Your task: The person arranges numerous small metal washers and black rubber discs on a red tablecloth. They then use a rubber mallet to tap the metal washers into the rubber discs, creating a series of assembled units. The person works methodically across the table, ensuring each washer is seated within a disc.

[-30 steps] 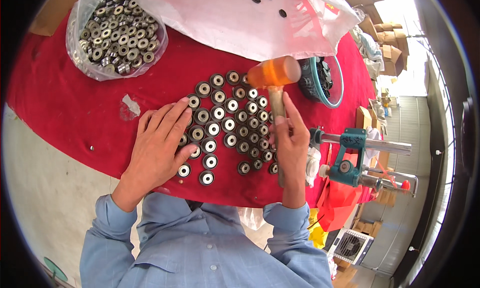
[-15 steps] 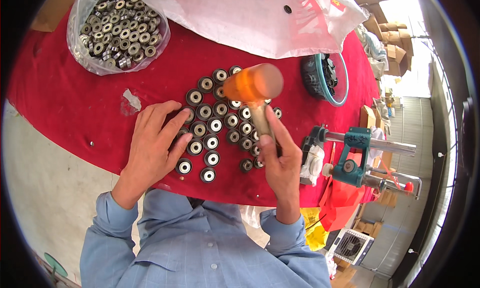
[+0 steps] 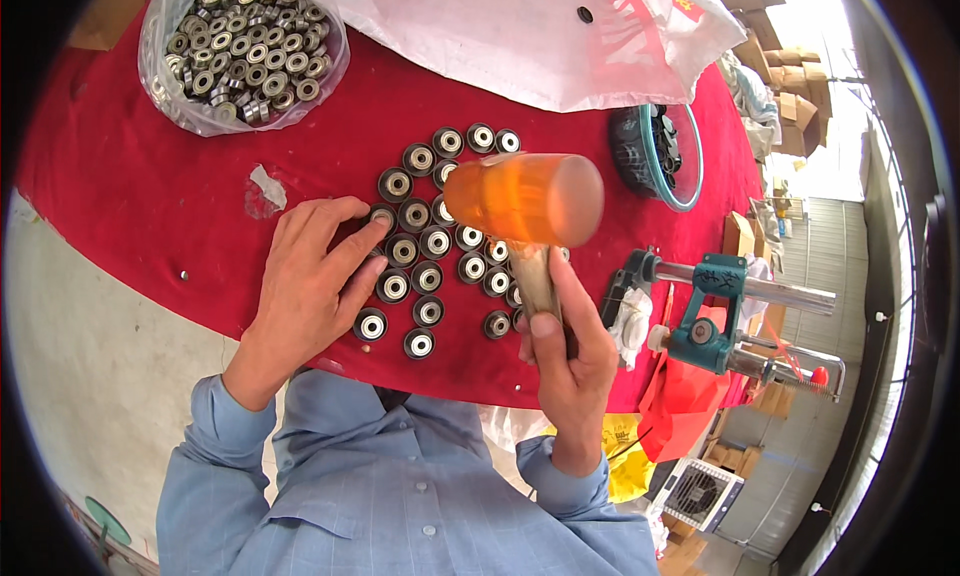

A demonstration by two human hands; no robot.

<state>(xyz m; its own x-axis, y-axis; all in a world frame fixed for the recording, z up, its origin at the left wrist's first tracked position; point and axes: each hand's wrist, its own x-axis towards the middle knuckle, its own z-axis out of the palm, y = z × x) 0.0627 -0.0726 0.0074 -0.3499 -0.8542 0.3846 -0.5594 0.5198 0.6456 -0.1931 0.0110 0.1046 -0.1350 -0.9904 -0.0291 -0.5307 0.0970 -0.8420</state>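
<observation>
My right hand is wrapped round the pale wooden handle of a mallet. Its translucent orange head hovers over several ball bearings seated in black rings, hiding some of them. My left hand rests at the left edge of this group, fingers spread. Its fingertips touch or lie right beside a ringed bearing, with the thumb apart from the index finger. Part of what lies under the left fingers is hidden.
A clear plastic bag of loose bearings stands at the far left. Far right is a teal basket of black rings; a green clamp-like press sits nearer. White sacking covers the red cloth's far side.
The mallet has come up and a little to the right, its head now looking larger. My right hand has shifted slightly nearer to me; my left hand has hardly moved.
</observation>
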